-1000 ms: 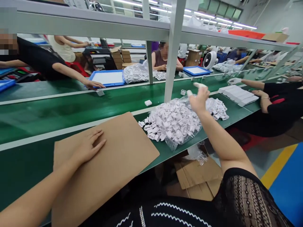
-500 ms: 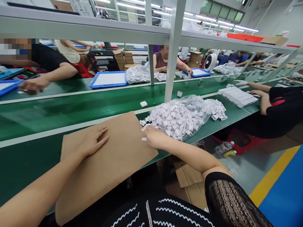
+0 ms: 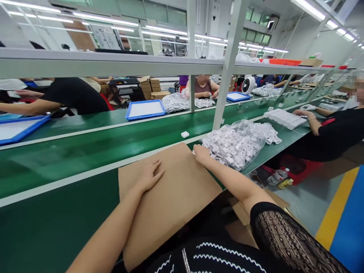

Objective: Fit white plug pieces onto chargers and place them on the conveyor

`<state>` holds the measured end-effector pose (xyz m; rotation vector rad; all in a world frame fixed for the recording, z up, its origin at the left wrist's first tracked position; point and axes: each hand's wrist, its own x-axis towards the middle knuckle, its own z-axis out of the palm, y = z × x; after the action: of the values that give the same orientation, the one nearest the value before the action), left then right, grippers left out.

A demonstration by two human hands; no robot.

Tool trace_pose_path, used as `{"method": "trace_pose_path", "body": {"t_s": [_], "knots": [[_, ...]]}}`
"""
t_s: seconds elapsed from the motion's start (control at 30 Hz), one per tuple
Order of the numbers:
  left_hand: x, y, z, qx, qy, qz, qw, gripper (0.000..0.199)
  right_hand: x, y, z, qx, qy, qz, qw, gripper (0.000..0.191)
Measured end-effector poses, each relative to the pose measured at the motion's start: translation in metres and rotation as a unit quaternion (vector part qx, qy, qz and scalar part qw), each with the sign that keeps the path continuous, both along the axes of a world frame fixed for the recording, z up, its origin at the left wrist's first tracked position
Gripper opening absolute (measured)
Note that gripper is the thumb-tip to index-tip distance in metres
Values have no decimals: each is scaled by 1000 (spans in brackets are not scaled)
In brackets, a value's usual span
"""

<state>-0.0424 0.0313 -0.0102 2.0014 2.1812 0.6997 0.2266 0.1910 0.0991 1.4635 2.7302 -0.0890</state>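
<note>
Green conveyor bench [image 3: 71,167] under strip lights on a factory floor. Your left hand [image 3: 149,175] lies palm-down on a kraft cardboard sheet [image 3: 170,204], fingers slightly apart, arm reaching in from the lower left. Your right hand [image 3: 201,153] sits at the sheet's far corner, fingers close together and curled down, wrist low, forearm angled in from a black lace sleeve [image 3: 280,231]; whether they pinch anything, you cannot tell. The sheet lies askew across the bench, overhanging its near edge. Just beside your right hand is a clear plastic bag [image 3: 236,146] heaped with small white plug parts, with more lying outside its far end. One loose white piece [image 3: 184,134] sits on the belt beyond the sheet. Farther right, a co-worker's hand [image 3: 301,112] rests at a row of white boxes [image 3: 284,118]. Across the belt sits a blue tray [image 3: 145,110].
</note>
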Motion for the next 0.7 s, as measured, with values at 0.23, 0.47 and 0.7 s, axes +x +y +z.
{"method": "trace_pose_path", "body": {"t_s": [0.23, 0.47, 0.7], "knots": [[-18, 5, -15, 41, -87, -35, 995, 63, -40, -31, 22, 37, -4, 60, 998, 31], [-18, 6, -20, 56, -108, -38, 992, 61, -78, -81, -16, -2, 118, 223, 968, 24], [-20, 3, -16, 54, -128, -37, 990, 57, -66, -66, -66, -110, 260, 314, 907, 41]]}}
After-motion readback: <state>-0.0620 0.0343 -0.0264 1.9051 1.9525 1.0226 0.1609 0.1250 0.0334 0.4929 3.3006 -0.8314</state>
